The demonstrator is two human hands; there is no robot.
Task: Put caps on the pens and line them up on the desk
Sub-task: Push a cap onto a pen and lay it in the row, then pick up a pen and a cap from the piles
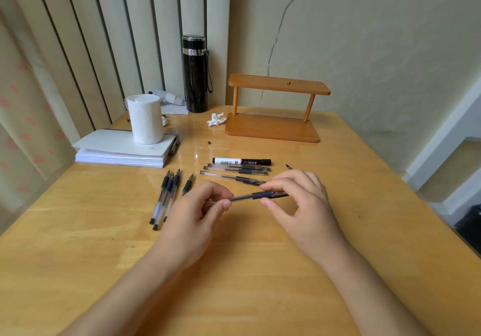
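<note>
Pen pinched by both hands over wooden desk beside cracked wall.

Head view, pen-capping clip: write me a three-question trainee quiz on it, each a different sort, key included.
1. True or false: the toilet roll stands on the paper stack.
2. How many uncapped pens lie left of the left hand?
3. The pen in hand is held by: A) left hand only B) right hand only C) both.

Key: 1 true; 2 four; 3 C.
</note>
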